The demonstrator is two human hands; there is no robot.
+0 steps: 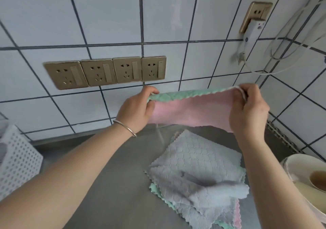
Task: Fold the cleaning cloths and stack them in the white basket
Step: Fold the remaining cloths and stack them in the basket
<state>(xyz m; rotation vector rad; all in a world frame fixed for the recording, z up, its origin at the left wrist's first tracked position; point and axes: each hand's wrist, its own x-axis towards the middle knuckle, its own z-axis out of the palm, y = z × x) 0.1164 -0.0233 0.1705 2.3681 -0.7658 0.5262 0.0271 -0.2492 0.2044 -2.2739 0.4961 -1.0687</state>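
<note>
At the far left edge of the worktop [109,184] we see the white basket [19,160], its perforated wall facing us; what lies inside we cannot tell. On the tiled wall behind the back edge sits a row of four gold sockets [105,72].

Moving right, we find the left hand [136,108], a thin bangle [125,127] on its wrist, raised above the back part of the worktop. Its fingers are curled closed around the left end of a pink-and-green cloth [192,108], thumb on the near side. That cloth hangs in the air, clear of the worktop, stretched between both hands, with the pink face toward us and a green scalloped edge showing along the top.

Below it, on the middle-right of the worktop, lies a loose pile of cloths [195,179], a grey one on top, rumpled at its near end, with green and pink edges peeking out beneath.

The right hand [249,108] pinches the cloth's right end at the top corner, fingers closed on the fabric.

Further right, a white plug [253,30] sits in a single gold socket on the wall, its cable trailing off. At the right edge of the worktop stands a cream bowl [303,172].
</note>
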